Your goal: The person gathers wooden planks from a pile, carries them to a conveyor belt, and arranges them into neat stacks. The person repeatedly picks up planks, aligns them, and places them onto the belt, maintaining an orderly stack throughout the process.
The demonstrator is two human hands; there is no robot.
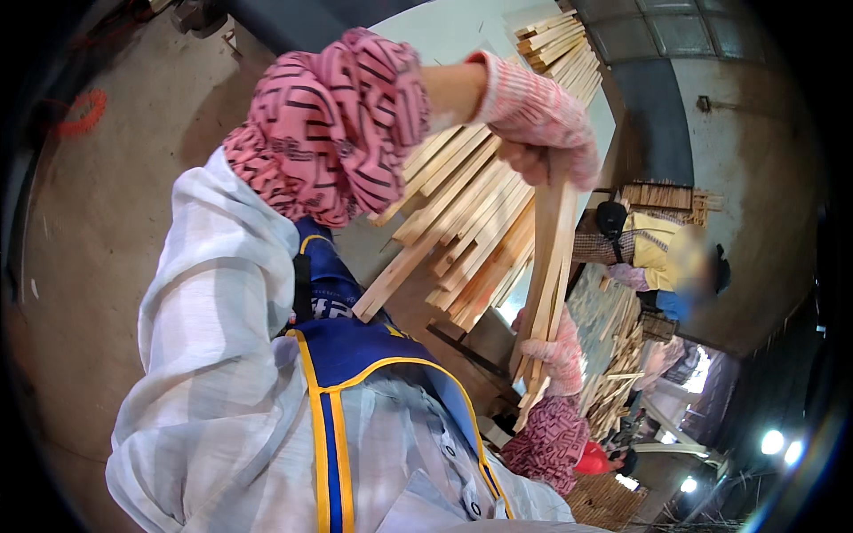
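My left hand (546, 133), in a pink-and-white knitted glove, is closed round the upper end of a small bundle of wooden strips (553, 235). The lower end of the bundle is gripped by my right hand (553, 354), gloved the same way. Between my two hands the strips run lengthwise, close together. Beside them a spread-out pile of loose wooden strips (480, 226) lies on a pale tabletop (435, 34), several ends sticking out past its edge. My left forearm crosses over part of the pile and hides it.
At the right a person in yellow (662, 244) works near another heap of wooden strips (622, 355). Stacked strips (657, 195) lie behind that person. A coiled orange hose (84, 113) is at the far left, above the brown floor (107, 231).
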